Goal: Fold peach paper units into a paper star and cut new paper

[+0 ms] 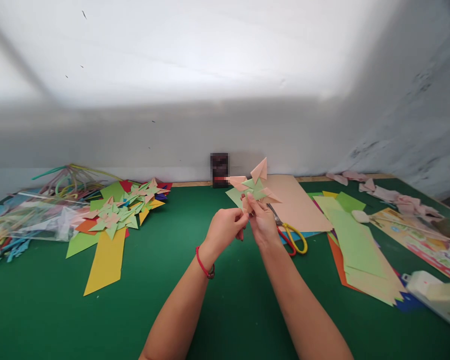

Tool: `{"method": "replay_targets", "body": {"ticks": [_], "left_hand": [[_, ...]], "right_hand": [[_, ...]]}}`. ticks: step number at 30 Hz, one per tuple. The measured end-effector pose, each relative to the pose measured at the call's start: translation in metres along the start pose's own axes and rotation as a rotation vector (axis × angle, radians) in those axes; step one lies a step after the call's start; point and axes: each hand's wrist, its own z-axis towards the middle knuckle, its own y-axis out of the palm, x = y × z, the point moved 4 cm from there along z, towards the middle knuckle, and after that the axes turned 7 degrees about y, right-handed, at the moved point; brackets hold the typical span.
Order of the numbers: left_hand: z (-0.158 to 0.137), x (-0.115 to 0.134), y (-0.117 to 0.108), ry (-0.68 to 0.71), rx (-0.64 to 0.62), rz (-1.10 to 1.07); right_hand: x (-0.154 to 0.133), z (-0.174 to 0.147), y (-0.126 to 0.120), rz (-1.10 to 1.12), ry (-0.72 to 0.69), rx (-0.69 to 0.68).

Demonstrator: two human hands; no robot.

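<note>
A folded paper star (254, 186) in pale pink and light green is held up above the green table. My right hand (263, 222) grips it from below, thumb across its lower part. My left hand (227, 225), with a red cord bracelet on the wrist, pinches the star's lower left point, its fingertips touching my right hand. That pinched point is mostly hidden by the fingers. Just behind my right hand lie scissors (295, 239) with red and yellow handles, partly on a large pink paper sheet (300, 200).
On the left, several folded paper stars (123, 212) lie on coloured sheets, beside clear plastic bags (56, 220) and pipe cleaners (13, 245). Strips of green paper (354, 240) are stacked on the right, near a white device (431, 290). A dark blurred object (219, 167) stands against the wall.
</note>
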Motion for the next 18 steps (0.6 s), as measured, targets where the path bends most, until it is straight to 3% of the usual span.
{"method": "replay_targets", "body": {"ticks": [11, 18], "left_hand": [[0.0004, -0.0001, 0.0009, 0.013, -0.002, 0.001], [0.0042, -0.0040, 0.0076, 0.011, 0.012, -0.225]], "right_hand": [[0.0015, 0.0002, 0.0011, 0.074, 0.027, -0.014], [-0.0040, -0.0035, 0.0039, 0.057, 0.067, -0.027]]}}
